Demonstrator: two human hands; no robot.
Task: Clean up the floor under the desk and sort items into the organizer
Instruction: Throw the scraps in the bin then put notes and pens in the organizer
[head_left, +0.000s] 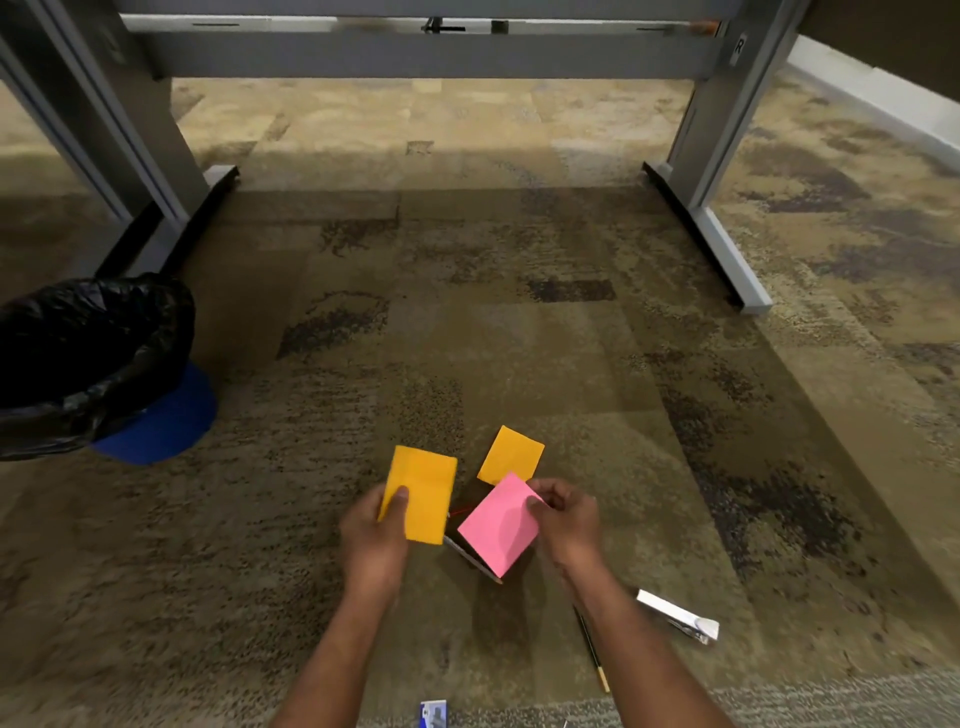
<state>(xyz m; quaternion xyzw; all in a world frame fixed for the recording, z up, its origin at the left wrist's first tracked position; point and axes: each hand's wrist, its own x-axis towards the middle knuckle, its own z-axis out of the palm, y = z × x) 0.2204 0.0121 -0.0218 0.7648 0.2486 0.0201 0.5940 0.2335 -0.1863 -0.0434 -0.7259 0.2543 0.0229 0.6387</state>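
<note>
My left hand (375, 535) pinches an orange sticky note (423, 491) by its lower left corner, thumb on top. My right hand (563, 519) pinches a pink sticky note (498, 525) at its right edge. Both notes are held just above the carpet. A second orange sticky note (510, 455) lies flat on the carpet behind the pink one. Under the pink note a dark item with a white edge (470, 556) is partly hidden; I cannot tell what it is.
A blue bin with a black bag (93, 364) stands at the left. Grey desk legs (171, 171) (722, 171) frame the carpet. A pencil (592, 649), a silver wrapper (678, 616) and a small blue-and-white item (434, 714) lie near my arms.
</note>
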